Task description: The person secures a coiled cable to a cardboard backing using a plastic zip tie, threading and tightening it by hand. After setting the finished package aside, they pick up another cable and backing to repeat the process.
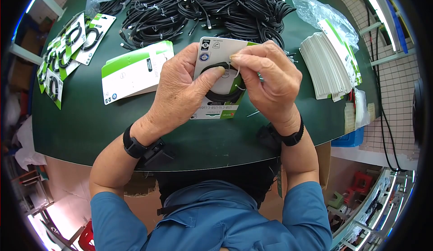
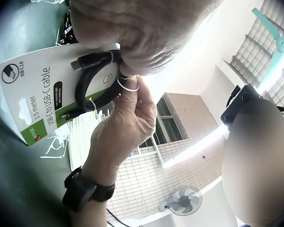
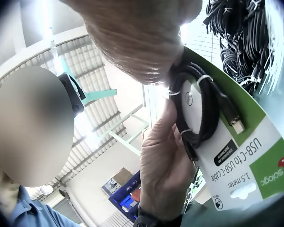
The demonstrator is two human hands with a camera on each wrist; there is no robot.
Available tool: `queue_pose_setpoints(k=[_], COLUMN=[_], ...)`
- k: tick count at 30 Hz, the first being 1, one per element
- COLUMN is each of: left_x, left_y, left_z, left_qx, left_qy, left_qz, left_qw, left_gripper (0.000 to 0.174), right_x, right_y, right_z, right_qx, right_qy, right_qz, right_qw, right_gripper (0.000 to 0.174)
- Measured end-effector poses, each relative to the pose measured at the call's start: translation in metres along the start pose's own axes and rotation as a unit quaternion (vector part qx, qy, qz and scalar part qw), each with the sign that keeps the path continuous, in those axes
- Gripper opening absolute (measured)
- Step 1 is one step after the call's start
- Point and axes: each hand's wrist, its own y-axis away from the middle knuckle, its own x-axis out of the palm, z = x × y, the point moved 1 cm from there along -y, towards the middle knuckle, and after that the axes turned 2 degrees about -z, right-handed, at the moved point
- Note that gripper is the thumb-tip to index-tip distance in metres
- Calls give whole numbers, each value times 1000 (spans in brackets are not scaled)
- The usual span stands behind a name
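My left hand (image 1: 178, 90) grips a white-and-green cable card (image 1: 228, 47) by its left side, the thumb pressing on a coiled black USB-C cable (image 1: 222, 98). The coil lies against the card's printed face. Thumb and index finger of my right hand (image 1: 273, 72) pinch a thin white cable tie (image 2: 128, 88) that loops at the coil. In the left wrist view another white tie (image 2: 93, 104) goes around the coil near the connectors. The right wrist view shows the metal plug (image 3: 237, 125) pointing toward the "USB-C to USB-C cable" print.
Bundles of black cables (image 1: 155, 14) fill the table's far side. Blank-looking cards (image 1: 135, 77) lie to the left, and cards with cables (image 1: 92, 39) pile up farther left. A tall stack of cards (image 1: 322, 66) stands at right, near clear plastic bags (image 1: 331, 16).
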Motion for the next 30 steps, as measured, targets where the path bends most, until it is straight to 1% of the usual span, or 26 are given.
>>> queue_pose_setpoints(k=[2, 14, 19, 22, 23, 26, 27, 28, 30], left_x=[1, 1, 3, 3, 3, 2, 0, -1, -1], left_y=[2, 0, 1, 1, 1, -1, -2, -3, -2], left_z=[1, -3, -4, -2, -2, -1, -2, -3, -7], left_qx=[-2, -23, -27, -35, -39, -46, -48, -50, -53], left_qy=[-2, 0, 2, -4, 0, 8, 18, 26, 28], left_qz=[0, 2, 7, 15, 13, 11, 6, 2, 13], left_qw=[1000, 1000, 1000, 999, 999, 999, 999, 998, 998], left_gripper=[29, 30, 31, 31, 31, 32, 32, 32, 33], right_x=[-3, -6, -11, -14, -15, -17, -19, -22, -27], right_y=[-2, 0, -6, -6, -7, -6, -7, -7, -4], right_z=[2, -1, 2, -3, -5, -11, -12, -14, -19], right_qx=[32, -2, 14, 22, 26, 56, 62, 146, 309], right_qy=[8, 27, 57, 39, 40, -39, -39, -66, -122], right_qz=[10, 45, 67, 82, 76, 47, 38, 10, -48], right_qw=[999, 999, 996, 996, 996, 997, 997, 987, 942], right_gripper=[24, 28, 30, 31, 31, 26, 26, 23, 19])
